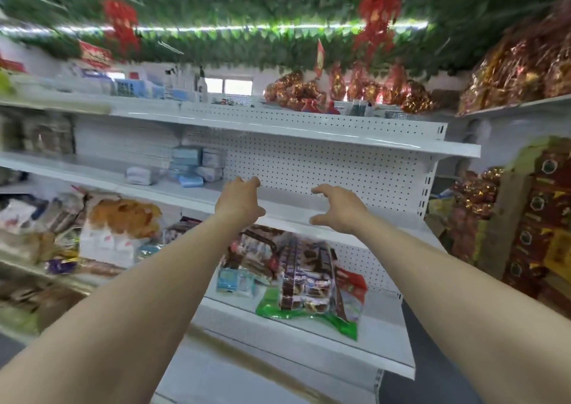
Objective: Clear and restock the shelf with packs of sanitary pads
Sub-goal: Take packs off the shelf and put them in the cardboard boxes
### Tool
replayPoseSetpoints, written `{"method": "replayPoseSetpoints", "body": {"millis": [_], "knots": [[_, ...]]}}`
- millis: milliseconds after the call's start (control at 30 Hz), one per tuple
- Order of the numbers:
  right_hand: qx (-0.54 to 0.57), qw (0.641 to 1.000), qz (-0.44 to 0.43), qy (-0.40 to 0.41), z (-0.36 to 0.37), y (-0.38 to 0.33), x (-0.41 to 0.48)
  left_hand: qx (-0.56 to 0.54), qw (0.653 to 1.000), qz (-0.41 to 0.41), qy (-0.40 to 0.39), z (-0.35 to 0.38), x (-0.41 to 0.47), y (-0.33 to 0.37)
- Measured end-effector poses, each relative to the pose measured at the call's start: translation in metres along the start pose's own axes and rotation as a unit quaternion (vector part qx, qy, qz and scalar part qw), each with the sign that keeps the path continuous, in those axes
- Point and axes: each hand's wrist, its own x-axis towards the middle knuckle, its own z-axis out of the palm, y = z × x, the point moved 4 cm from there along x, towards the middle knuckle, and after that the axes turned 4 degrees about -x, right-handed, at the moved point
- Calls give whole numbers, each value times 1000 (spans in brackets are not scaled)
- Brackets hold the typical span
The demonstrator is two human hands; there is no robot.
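Nearest, at 6 o'clock below the hands, is a lower shelf (309, 342) w/ a green-edged snack bag (309, 283) lying flat among other packets. Above it, arms stretched fwd, the left hand (239, 201) & right hand (336, 209) hover over the front edge of the middle shelf (287, 199). They're apart from each other, each grip wide, fingers spread & hooked, holding nothing. The shelf btwn them is bare. The packs of pads (193, 168) sit at 10 o'clock from the left hand, well apart from it, a small blue-white pile by the pegboard back (324, 162).

Step in hand, I reckon: clearing that pile. To do it well, swing both hands to 10 o'clock & clamp the stack from both sides so the soft packs don't slide. Then lift it as one block, no dragging over the lip. A loose front pack could slip off.

Writing: blur kills it, no brand or label readable on pads or snacks. The red hanging ornaments (378, 11) at 12 o'clock carry gold marks, illegible.
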Motion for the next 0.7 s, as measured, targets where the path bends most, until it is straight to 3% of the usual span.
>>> {"method": "replayPoseSetpoints", "body": {"millis": [300, 700], "knots": [[16, 999, -28, -25, 49, -120, 42, -3, 999, -37, 11, -53, 12, -127], [62, 997, -26, -45, 138, -189, 187, 10, 993, -117, -7, -37, 109, -290]]}}
